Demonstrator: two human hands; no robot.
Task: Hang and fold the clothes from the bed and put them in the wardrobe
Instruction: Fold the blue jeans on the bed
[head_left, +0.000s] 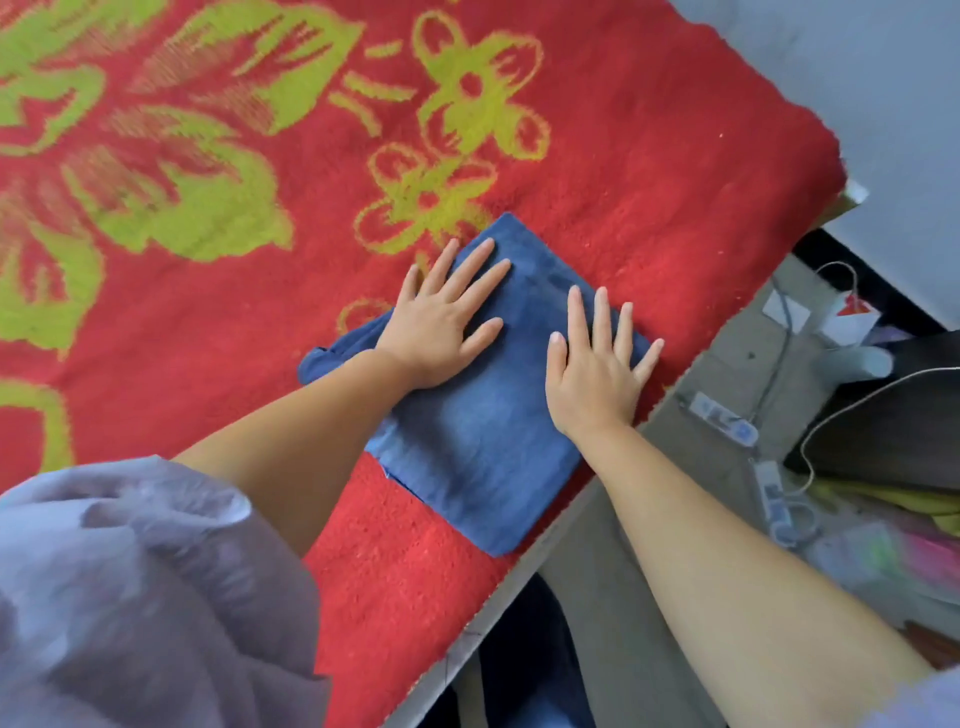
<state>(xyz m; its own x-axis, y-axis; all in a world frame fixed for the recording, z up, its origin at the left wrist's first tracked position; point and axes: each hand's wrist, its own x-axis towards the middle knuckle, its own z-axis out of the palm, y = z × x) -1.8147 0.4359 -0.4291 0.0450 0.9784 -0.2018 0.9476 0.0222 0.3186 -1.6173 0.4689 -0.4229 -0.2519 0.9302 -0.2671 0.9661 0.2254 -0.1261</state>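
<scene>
A folded blue denim garment (483, 447) lies flat near the right edge of the bed, on a red blanket (649, 171) with green flower patterns. My left hand (441, 317) presses flat on the garment's upper left part, fingers spread and straight. My right hand (597, 364) lies flat on its right side, fingers spread toward the bed's edge. A bit of dark blue fabric (324, 358) sticks out from under my left forearm.
The grey floor (613, 613) runs beside the bed on the right. White power strips (727, 418) and cables lie there, next to a dark object (893, 415) and colourful items at the far right. A grey wall (857, 78) stands behind the bed.
</scene>
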